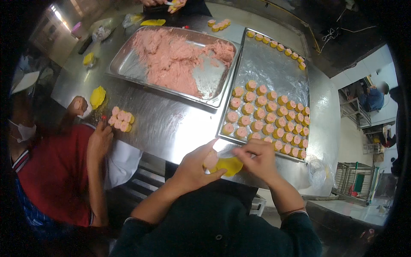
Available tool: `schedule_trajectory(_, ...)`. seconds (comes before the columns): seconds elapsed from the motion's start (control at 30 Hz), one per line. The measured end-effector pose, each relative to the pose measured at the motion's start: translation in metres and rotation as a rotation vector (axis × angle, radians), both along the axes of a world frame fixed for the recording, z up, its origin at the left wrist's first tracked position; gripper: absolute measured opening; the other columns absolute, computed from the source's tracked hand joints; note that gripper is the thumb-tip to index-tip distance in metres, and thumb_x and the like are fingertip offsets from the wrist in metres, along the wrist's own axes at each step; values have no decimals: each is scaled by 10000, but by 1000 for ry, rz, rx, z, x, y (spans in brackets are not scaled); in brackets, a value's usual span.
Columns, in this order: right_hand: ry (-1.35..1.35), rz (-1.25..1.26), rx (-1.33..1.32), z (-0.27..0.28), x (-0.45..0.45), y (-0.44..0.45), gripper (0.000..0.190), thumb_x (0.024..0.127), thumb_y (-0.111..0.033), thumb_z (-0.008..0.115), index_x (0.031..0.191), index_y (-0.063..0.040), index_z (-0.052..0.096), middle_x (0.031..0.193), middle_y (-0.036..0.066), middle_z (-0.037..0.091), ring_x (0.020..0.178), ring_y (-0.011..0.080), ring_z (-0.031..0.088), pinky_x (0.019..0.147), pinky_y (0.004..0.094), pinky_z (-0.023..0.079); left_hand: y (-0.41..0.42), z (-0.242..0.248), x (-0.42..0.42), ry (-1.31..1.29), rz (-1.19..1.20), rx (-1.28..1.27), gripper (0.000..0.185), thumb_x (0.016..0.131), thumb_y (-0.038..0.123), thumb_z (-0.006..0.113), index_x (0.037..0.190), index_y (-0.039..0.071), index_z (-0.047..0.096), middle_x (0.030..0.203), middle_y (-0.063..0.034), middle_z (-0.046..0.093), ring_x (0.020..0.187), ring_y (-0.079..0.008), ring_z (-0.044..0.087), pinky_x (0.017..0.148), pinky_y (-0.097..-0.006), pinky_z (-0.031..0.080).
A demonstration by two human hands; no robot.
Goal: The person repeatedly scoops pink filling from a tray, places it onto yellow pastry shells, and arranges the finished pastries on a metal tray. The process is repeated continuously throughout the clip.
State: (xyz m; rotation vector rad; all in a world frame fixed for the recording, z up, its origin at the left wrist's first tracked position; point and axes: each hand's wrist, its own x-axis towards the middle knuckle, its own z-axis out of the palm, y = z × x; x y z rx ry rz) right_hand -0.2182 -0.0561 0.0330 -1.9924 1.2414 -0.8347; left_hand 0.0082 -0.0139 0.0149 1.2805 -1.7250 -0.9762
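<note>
Pink ground-meat filling (211, 159) with a yellow wrapper edge sits in the fingers of my left hand (195, 167). Beside it, a stack of yellow dumpling wrappers (230, 166) lies at the table's near edge, partly under both hands. My right hand (261, 159) grips a small pale spreading tool (227, 153), whose tip is close to the filling. Just beyond my hands, a metal tray (233, 138) bears rows of yellow-wrapped dumplings (259, 113) topped with pink filling. A deep steel pan (163, 87) to its left holds a mass of pink minced filling (173, 61).
At left, a co-worker in a red shirt (57, 186) works beside a dumpling cluster (122, 119) and yellow wrappers (97, 97). Another person's hands (173, 4) are across the table. A clear plastic bag (318, 173) hangs at the right corner. More dumplings (219, 24) stand beyond the pan.
</note>
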Motion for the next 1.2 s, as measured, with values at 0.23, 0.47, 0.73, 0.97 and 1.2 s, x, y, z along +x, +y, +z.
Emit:
schedule_trajectory(0.23, -106, 110, 153, 0, -9, 11, 154, 868, -170, 815, 842, -24, 771, 730, 77, 661, 647, 167, 621, 585, 300, 460, 1, -1, -2, -37, -84, -108, 372, 742, 229, 913, 977, 22, 714, 1125, -142, 714, 939, -234, 726, 786, -345, 569)
schedule_trajectory(0.47, -5, 178, -59, -1, 6, 11, 135, 847, -163, 832, 835, -41, 776, 779, 74, 699, 683, 188, 651, 606, 326, 491, 7, 10, -1, -93, -172, 60, 246, 839, 161, 811, 1014, 32, 696, 922, -140, 718, 835, -281, 715, 725, -374, 557)
schedule_trajectory(0.73, -145, 101, 137, 0, -15, 16, 142, 853, -151, 826, 829, -21, 774, 755, 74, 680, 663, 182, 635, 584, 326, 472, 6, 5, -7, 122, -129, -34, 319, 789, 153, 875, 1055, 34, 746, 1054, -121, 753, 816, -244, 740, 761, -348, 574)
schedule_trajectory(0.97, -97, 181, -51, -2, 3, 21, 134, 850, -158, 825, 848, -34, 774, 730, 83, 660, 648, 213, 640, 568, 334, 477, 12, 9, -6, -5, -211, 148, 290, 827, 221, 850, 991, 16, 726, 1044, -164, 735, 906, -258, 732, 741, -374, 559)
schedule_trajectory(1.2, -122, 37, 112, -2, -14, 22, 104, 855, -142, 816, 871, -44, 786, 737, 90, 669, 636, 217, 637, 570, 331, 486, 10, 7, -3, 79, -138, 33, 248, 823, 135, 839, 1002, 15, 716, 1090, -134, 735, 955, -236, 730, 761, -348, 567)
